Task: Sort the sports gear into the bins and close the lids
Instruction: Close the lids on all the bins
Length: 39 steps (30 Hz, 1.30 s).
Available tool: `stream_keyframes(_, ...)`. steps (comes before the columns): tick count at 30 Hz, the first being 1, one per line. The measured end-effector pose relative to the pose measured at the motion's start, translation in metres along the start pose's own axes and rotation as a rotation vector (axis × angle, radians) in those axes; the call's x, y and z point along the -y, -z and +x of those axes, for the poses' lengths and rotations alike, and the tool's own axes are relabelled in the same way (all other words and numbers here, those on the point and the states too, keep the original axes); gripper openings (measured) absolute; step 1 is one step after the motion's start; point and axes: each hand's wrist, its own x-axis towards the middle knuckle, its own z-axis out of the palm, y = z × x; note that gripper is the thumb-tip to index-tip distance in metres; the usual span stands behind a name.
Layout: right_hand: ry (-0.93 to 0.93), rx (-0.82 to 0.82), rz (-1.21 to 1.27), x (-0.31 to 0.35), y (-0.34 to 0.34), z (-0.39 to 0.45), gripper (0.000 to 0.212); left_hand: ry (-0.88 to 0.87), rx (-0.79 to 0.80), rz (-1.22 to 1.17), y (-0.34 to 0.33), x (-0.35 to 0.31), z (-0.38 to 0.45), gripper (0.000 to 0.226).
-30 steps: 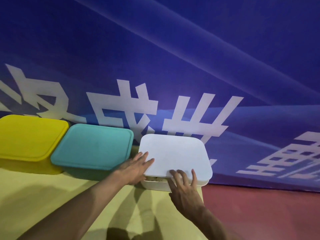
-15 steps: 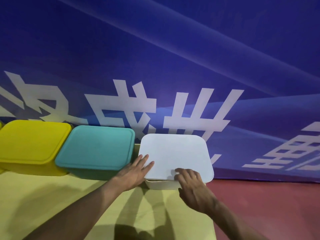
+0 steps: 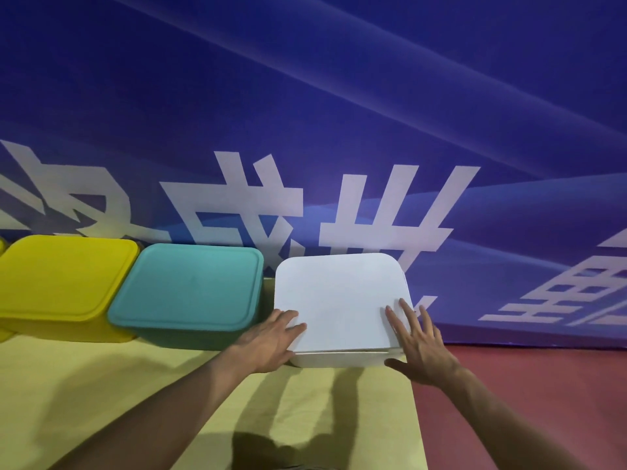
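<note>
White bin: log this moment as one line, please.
stage: closing last lid | white lid: on white bin | left hand, right hand: flat on lid | teal bin, yellow bin: lidded

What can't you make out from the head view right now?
- What lies inside the yellow bin, teal bin and white bin: the lids cover them.
- Whether the white lid is latched all round: left hand and right hand cover its near corners.
- The yellow bin's left end: cut off by the frame edge.
</note>
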Motion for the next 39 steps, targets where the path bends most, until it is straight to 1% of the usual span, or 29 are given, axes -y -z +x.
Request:
stream_keyframes(5,-0.021,-0.042,0.097,-0.007,-0.020,0.003,0.116,0.003,-0.031,-0.020,0.004,-0.003,0.006,0.066)
stream_keyframes(8,0.045,-0.095,0.233,-0.007,-0.022,0.008,0.116,0.042,-0.033,-0.062,0.005,-0.001,0.010,0.085)
stream_keyframes(10,0.046,-0.111,0.280,-0.007,-0.023,0.011,0.118,0.129,-0.019,-0.091,0.003,-0.003,0.011,0.099)
stream_keyframes(13,0.026,-0.147,0.291,-0.007,-0.030,0.010,0.118,0.240,0.046,-0.107,-0.001,-0.010,0.014,0.108)
stream_keyframes(15,-0.011,-0.176,0.309,-0.004,-0.034,0.005,0.116,0.254,0.087,-0.136,-0.006,-0.016,0.017,0.107)
stream_keyframes(19,-0.075,-0.222,0.349,0.003,-0.038,0.001,0.123,0.265,0.081,-0.169,-0.011,-0.018,0.019,0.103)
stream_keyframes(22,-0.037,-0.216,0.375,0.002,-0.034,0.005,0.123,0.257,0.104,-0.176,-0.006,-0.014,0.017,0.104)
stream_keyframes(25,-0.114,-0.179,0.430,0.004,-0.019,0.004,0.127,0.232,0.123,-0.176,-0.003,-0.010,0.014,0.103)
stream_keyframes(27,-0.170,-0.176,0.382,0.010,-0.007,0.001,0.129,0.213,0.119,-0.178,0.000,-0.009,0.012,0.102)
stream_keyframes(29,-0.202,-0.160,0.360,0.019,0.003,-0.002,0.128,0.202,0.114,-0.198,0.003,-0.008,0.011,0.103)
stream_keyframes(33,-0.234,-0.185,0.403,0.025,0.009,-0.006,0.123,0.175,0.103,-0.219,0.003,-0.002,0.010,0.107)
stream_keyframes(39,-0.244,-0.154,0.483,0.020,-0.004,-0.014,0.110,0.192,0.104,-0.202,-0.005,-0.007,0.009,0.110)
